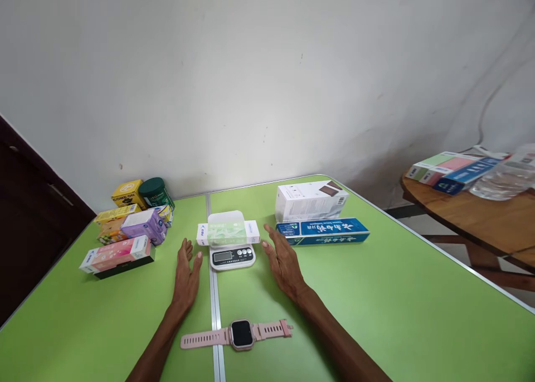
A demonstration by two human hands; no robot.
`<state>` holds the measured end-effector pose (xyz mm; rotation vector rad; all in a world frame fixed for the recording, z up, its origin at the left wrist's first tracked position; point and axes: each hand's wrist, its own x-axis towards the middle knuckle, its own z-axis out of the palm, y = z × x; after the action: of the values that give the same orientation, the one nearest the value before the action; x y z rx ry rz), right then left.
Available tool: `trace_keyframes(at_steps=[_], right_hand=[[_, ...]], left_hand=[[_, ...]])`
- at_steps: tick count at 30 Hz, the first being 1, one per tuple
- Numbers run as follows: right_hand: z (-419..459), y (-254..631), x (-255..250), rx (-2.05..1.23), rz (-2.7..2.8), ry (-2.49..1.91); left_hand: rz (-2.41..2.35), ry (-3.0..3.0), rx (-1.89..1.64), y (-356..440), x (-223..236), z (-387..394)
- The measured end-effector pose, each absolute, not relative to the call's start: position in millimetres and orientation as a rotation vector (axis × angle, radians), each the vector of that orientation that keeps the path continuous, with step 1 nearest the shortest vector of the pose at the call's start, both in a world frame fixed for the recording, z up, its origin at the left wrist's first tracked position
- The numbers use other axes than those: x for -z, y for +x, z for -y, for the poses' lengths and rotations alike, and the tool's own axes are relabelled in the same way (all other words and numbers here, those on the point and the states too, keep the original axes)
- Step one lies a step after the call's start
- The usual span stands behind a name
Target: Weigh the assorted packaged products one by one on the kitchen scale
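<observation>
A white and light-green toothpaste box (pixel 228 233) lies crosswise on the platform of a white kitchen scale (pixel 233 257). The scale's small display and its buttons face me; I cannot read any figure. On the left of the scale is my left hand (pixel 186 273), its fingers apart and holding nothing. My right hand (pixel 285 262) is on the other side, also open, with the thumb near the box's right end but not gripping it. Between my forearms a pink smartwatch (pixel 242 334) lies flat with its strap spread out.
A blue toothpaste box (pixel 324 231) lies before a white carton (pixel 310 202) at right. At left are a pink box (pixel 119 254), a purple pack (pixel 144 226), yellow boxes (pixel 127 192) and a green canister (pixel 155 193). A wooden table (pixel 493 214) holds more boxes and a plastic bottle.
</observation>
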<state>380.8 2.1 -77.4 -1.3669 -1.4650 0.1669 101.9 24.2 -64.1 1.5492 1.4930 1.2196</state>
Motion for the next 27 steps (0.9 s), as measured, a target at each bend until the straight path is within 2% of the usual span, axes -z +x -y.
trace_keyframes(at_steps=[5,15,20,27], right_hand=[[3,368,74,-0.396,1.385,-1.413],[23,357,54,-0.566,1.393,-1.420],[20,307,42,-0.697,1.461,-1.304],[-19,176,22,-0.917,1.557,-1.018]], left_hand=[[-1.415,1.649,-1.184,114,52,-30],[-1.401,1.532,-1.301,135,30,-24],[-1.521,1.514,-1.506,93,5,-3],[-1.803,1.334,-1.749,-12,-9,0]])
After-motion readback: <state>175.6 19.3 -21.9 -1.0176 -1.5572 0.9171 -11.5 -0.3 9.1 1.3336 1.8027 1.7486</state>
